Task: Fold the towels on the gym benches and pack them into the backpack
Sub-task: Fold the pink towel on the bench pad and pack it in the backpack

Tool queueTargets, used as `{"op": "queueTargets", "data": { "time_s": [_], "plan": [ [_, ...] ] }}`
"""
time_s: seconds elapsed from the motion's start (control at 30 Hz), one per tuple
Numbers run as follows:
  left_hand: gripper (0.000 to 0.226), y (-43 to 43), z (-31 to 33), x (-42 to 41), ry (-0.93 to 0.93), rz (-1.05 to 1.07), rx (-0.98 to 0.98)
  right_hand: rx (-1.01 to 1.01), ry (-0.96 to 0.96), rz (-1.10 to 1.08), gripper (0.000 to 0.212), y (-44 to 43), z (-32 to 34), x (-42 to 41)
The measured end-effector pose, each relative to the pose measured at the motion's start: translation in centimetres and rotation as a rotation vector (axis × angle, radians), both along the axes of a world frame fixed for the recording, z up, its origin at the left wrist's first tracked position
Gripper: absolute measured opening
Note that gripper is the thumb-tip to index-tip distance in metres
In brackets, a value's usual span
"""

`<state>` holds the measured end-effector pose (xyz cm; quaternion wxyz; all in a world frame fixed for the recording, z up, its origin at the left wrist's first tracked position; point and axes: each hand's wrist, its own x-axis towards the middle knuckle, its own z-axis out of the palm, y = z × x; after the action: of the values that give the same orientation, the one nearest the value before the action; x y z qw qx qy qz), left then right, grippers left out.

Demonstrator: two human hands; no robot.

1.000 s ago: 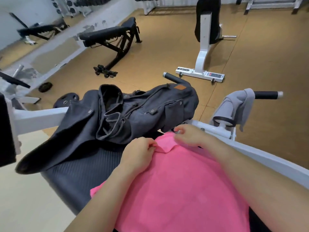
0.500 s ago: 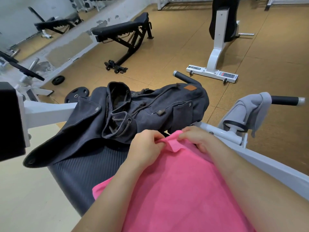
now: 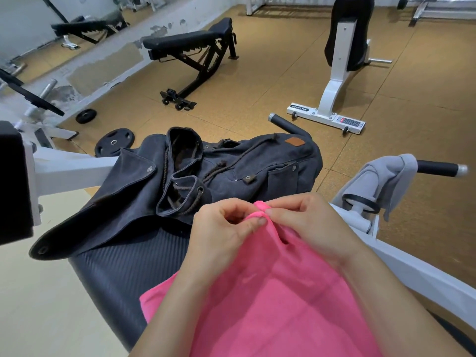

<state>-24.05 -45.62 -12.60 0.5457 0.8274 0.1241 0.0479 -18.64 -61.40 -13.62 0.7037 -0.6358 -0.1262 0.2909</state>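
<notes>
The pink towel [image 3: 278, 292] is soft, light and limp, so it will sag wherever I let go of it; best taken by the corners or along a hem, never by the middle; right now I have its far edge bunched between both hands at about twelve o'clock from my body, my left hand [image 3: 221, 233] pinching the fabric from nine o'clock and my right hand [image 3: 306, 222] pinching it from three, fingertips nearly touching over the little pink peak; the rest of the towel drapes back toward me at six o'clock over the black bench pad [image 3: 121, 271]; the dark backpack [image 3: 231, 168] lies just beyond my knuckles at eleven to twelve o'clock, mouth open and flap thrown left; a grey towel [image 3: 386, 176] hangs on the handle at two o'clock, well apart, not yet folded.
</notes>
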Motion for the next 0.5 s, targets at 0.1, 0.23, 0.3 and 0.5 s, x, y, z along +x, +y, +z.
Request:
{"op": "queueTargets", "data": {
  "time_s": [0.1, 0.23, 0.3, 0.5],
  "plan": [
    [0.011, -0.2, 0.8, 0.0, -0.027, 0.021, -0.032, -0.016, -0.086, 0.015, 0.018, -0.4, 0.8, 0.0],
    [0.012, -0.4, 1.4, 0.0, -0.038, 0.033, -0.051, -0.032, -0.145, 0.046, 0.015, -0.8, 1.1, 0.1],
    [0.013, -0.4, 1.5, 0.0, -0.031, 0.040, -0.054, -0.047, -0.191, 0.082, 0.018, -1.0, 1.2, 0.1],
    [0.017, -0.5, 1.7, -0.1, -0.011, 0.081, -0.044, -0.068, -0.261, 0.079, 0.018, -1.5, 1.3, 0.0]
  ]
}}
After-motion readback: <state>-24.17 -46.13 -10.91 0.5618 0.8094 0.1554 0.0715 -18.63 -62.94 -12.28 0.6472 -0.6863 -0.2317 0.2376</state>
